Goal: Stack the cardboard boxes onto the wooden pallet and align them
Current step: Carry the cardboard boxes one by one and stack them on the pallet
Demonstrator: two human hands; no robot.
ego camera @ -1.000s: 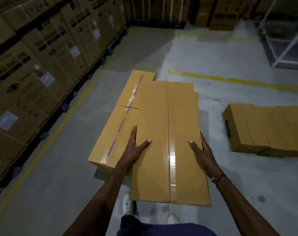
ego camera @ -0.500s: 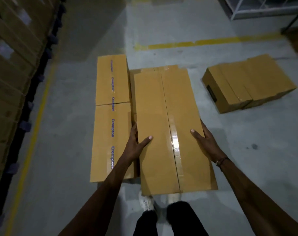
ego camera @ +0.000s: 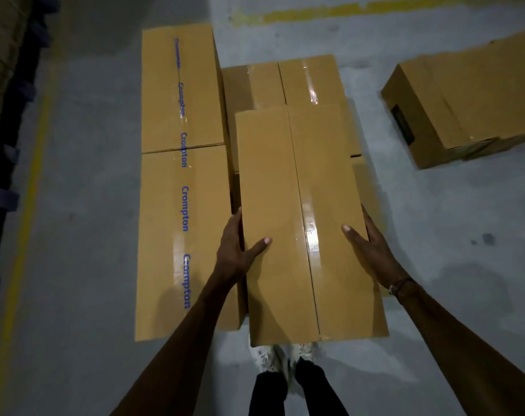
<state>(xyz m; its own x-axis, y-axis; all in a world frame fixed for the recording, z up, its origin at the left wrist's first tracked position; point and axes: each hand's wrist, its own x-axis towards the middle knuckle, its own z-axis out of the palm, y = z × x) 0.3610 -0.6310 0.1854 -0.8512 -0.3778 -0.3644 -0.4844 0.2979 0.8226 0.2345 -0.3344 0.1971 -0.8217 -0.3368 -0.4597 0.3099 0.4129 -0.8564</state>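
Both hands clamp one long cardboard box [ego camera: 307,223] from its sides. On the left hand [ego camera: 235,250] the thumb lies flat across the box top, while its fingers [ego camera: 234,223] run straight along the left wall, pressed together. The right hand [ego camera: 372,247] mirrors it: thumb on top, fingers held together down the right wall, their tips hidden behind the edge. A dark bracelet [ego camera: 400,285] circles the right wrist.

Counting what lies below: two boxes taped with blue "Crompton" lettering sit end to end on the left, a far one [ego camera: 180,85] and a near one [ego camera: 177,241]. The carried box hangs above a lower layer of plain boxes [ego camera: 285,82] just to their right; at least two show, and how many more lie under it cannot be told. Well apart on the right, another group of boxes [ego camera: 465,97] rests on the grey floor [ego camera: 84,205], their count unclear. No pallet surface shows beneath the cardboard. Two white shoes [ego camera: 273,358] peek out under the held box's near end, and yellow floor lines [ego camera: 375,9] run at the far and left edges.
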